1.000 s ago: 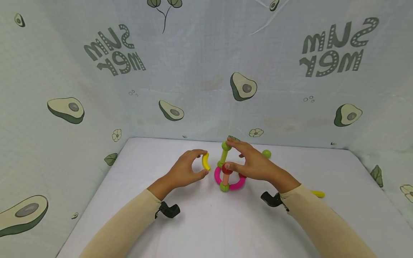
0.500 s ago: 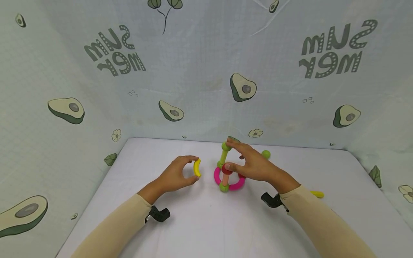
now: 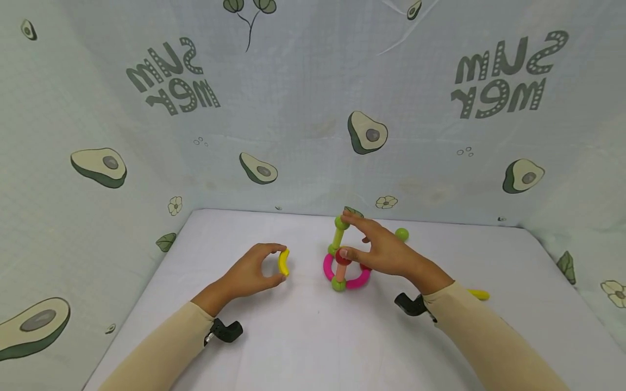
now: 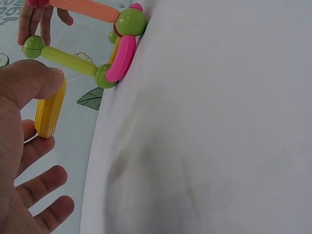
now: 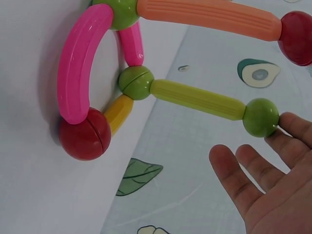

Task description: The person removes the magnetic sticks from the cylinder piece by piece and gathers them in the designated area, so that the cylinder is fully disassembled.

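My left hand (image 3: 244,275) pinches a curved yellow toy stick (image 3: 283,263) between thumb and fingers, left of a ball-and-stick toy frame. The frame has a ring of curved pink sticks (image 5: 75,63) and one yellow stick (image 5: 121,113), joined by balls, at the table surface. From it rise an upright lime stick (image 5: 197,99) topped by a green ball (image 5: 261,117) and an orange stick (image 5: 209,18) topped by a red ball (image 5: 297,38). With spread fingers, my right hand (image 3: 388,250) touches the green ball with its fingertips; its thumb is at the red ball.
A loose green ball (image 3: 402,234) lies behind my right hand. Another yellow stick (image 3: 479,294) shows partly beyond the right sleeve. The white table (image 3: 313,347) meets a printed cloth backdrop (image 3: 303,108) at its far edge.
My left hand has drawn away to the left and slightly toward me, carrying the yellow stick away from the frame. The right hand and the frame have stayed in place.
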The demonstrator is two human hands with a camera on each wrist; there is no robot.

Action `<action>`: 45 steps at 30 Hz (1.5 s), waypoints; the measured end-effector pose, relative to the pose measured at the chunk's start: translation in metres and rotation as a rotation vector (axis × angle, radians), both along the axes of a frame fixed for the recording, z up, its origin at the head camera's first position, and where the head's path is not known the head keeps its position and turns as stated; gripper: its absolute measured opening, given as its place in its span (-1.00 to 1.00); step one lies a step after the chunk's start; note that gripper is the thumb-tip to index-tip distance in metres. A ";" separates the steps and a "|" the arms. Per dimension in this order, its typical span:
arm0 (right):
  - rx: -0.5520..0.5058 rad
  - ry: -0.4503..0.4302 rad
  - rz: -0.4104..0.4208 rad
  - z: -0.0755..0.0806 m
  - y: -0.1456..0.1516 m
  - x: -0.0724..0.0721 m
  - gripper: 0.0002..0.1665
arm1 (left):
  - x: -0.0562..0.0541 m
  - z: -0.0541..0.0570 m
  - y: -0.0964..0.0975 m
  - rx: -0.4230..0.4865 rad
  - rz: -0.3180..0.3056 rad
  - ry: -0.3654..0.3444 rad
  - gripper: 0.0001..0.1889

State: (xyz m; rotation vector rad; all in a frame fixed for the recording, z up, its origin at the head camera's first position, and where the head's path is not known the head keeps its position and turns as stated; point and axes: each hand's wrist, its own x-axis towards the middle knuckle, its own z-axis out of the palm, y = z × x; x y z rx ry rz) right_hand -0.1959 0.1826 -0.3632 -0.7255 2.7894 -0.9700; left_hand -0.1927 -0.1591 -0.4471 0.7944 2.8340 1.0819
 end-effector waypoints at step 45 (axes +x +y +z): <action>0.001 0.004 0.022 0.000 0.002 0.001 0.00 | 0.009 -0.023 -0.060 -0.111 0.026 -0.056 -0.40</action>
